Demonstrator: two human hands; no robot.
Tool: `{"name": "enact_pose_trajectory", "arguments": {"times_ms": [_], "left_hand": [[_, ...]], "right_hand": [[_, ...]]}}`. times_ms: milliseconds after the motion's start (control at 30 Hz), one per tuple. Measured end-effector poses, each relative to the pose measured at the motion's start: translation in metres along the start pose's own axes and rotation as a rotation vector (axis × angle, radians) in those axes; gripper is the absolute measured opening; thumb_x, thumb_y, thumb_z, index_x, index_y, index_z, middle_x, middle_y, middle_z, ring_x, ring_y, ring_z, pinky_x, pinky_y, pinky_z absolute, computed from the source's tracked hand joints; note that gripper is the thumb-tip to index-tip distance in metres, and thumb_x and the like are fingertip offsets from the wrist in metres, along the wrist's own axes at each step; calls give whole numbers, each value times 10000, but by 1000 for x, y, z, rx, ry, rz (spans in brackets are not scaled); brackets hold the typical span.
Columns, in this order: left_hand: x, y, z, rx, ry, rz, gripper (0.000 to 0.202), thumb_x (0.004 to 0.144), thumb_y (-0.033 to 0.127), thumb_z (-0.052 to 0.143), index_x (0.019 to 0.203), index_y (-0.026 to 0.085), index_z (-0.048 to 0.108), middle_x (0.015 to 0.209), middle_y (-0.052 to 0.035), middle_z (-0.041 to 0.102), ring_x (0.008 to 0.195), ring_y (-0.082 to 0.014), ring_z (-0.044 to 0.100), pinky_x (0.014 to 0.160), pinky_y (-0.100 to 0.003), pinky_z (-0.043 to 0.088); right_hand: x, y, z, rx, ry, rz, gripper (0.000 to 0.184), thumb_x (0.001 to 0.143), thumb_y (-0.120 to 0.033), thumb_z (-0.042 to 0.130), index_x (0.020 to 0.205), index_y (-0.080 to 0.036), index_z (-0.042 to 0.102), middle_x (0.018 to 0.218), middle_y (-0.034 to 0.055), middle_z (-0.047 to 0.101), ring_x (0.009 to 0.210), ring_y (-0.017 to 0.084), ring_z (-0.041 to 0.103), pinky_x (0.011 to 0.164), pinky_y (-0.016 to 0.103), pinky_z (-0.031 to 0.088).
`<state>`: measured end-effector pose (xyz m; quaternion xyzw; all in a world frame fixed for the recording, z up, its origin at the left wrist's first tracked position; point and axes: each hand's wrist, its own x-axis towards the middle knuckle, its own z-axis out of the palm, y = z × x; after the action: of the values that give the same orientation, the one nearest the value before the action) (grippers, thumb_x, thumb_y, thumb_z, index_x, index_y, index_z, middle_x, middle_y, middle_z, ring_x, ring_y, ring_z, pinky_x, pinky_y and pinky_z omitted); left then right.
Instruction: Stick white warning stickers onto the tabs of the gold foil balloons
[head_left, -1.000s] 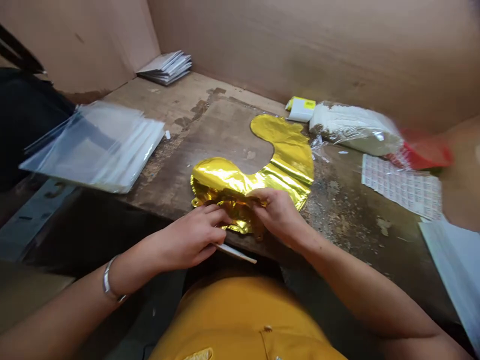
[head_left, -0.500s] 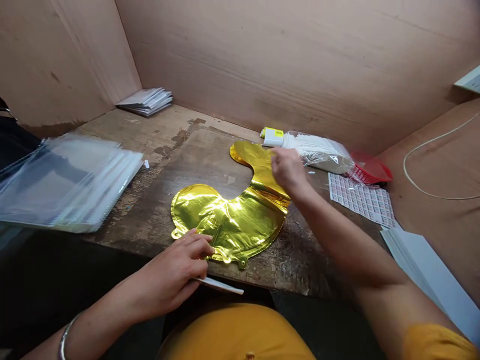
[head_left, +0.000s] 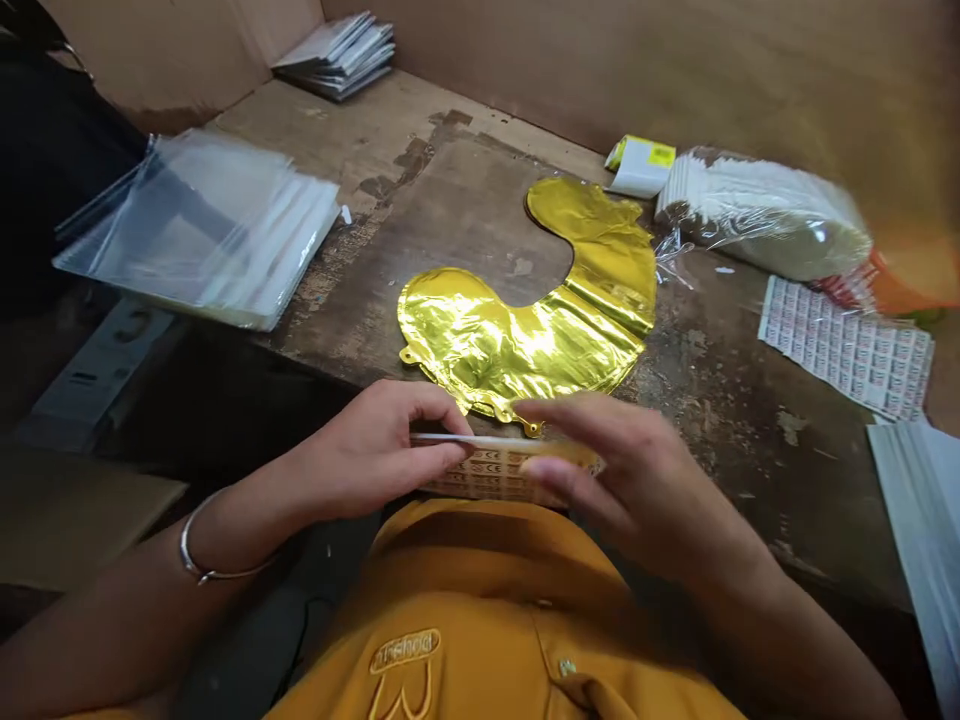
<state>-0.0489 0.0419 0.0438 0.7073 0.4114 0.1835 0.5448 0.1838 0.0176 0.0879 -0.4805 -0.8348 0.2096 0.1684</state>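
Observation:
My left hand (head_left: 390, 445) pinches a sheet of small printed stickers (head_left: 491, 470) between thumb and fingers, low in front of my body and tilted so its upper edge faces me. At the sheet's right end is my right hand (head_left: 615, 460), its thumb and fingers apart. The thumb overlaps the sheet's printed face; whether it presses on it I cannot tell. Just beyond both hands lies a flat, shiny gold foil balloon (head_left: 525, 335), curved, with small tabs along its near edge. My right fingertips overlap that edge in view.
Clear plastic sleeves (head_left: 217, 230) are stacked at the left table edge. White packets (head_left: 337, 55) sit in the far corner. On the right are a plastic-wrapped bundle (head_left: 772, 210), a sticker sheet (head_left: 847, 345), a red basket (head_left: 911, 275) and white card sheets (head_left: 919, 520).
My right hand has come back from the balloon's far part to the sticker sheet. My left hand has left the balloon's near edge and lifted the sheet. The view has tilted down.

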Motion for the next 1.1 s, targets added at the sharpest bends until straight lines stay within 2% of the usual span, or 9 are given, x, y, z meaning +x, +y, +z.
{"name": "enact_pose_trajectory", "arguments": {"times_ms": [100,200,300,367,500,567,633,800,1100], "left_hand": [[-6,1,13,-293,56,-265,134,759,306,682,777,173,676,699,14,649,632,-118,599,559,-198,462],[-7,-11,24,-594,143,-351,253,688,323,772,868,174,675,745,13,690,649,-118,631,599,-210,514],[-8,-23,35,-793,215,-360,321,675,358,792,897,159,674,745,-7,706,655,-134,651,624,-245,546],[-8,-26,42,-828,275,-337,325,685,395,782,862,144,679,729,-16,700,637,-133,643,613,-248,546],[-8,-21,53,-713,408,-280,296,699,407,763,772,131,686,678,-11,673,591,-115,598,569,-215,511],[-8,-18,55,-657,449,-239,277,699,395,759,740,130,692,660,-11,667,591,-114,586,565,-207,500],[-8,-16,57,-651,459,-214,275,698,397,761,722,132,694,649,-11,665,588,-110,577,560,-198,492],[-13,-21,60,-752,382,-239,359,749,499,707,771,142,684,617,2,628,545,-106,549,512,-196,474],[-14,-28,64,-736,414,-246,372,820,504,630,723,145,639,614,5,575,547,-103,505,527,-207,445]], "right_hand": [[-16,-6,19,105,-20,133,132,879,-295,586,874,-198,676,737,2,685,659,129,613,609,239,450],[-18,13,35,292,2,311,157,868,-297,589,778,-188,659,642,-17,641,573,112,564,540,229,430],[-18,27,42,344,-33,355,156,857,-320,602,795,-190,663,656,-8,651,580,133,579,540,251,455],[-18,26,42,142,69,283,119,842,-301,617,843,-193,665,732,24,684,660,177,612,604,305,490],[-12,7,44,-220,328,-52,194,849,-245,610,1035,-204,643,993,90,711,941,249,617,857,427,495],[-7,-2,49,-194,305,-115,182,866,-237,594,1038,-201,641,988,82,710,919,222,623,849,392,506],[-3,-6,55,-112,258,-76,133,878,-242,583,979,-194,655,927,63,709,843,189,636,780,341,522],[-1,-3,68,53,293,-4,87,866,-234,610,914,-214,680,855,18,722,778,147,663,714,286,523],[-8,10,79,-228,417,-296,260,841,-166,611,1087,-246,636,1018,28,741,848,171,654,763,344,455]]}}
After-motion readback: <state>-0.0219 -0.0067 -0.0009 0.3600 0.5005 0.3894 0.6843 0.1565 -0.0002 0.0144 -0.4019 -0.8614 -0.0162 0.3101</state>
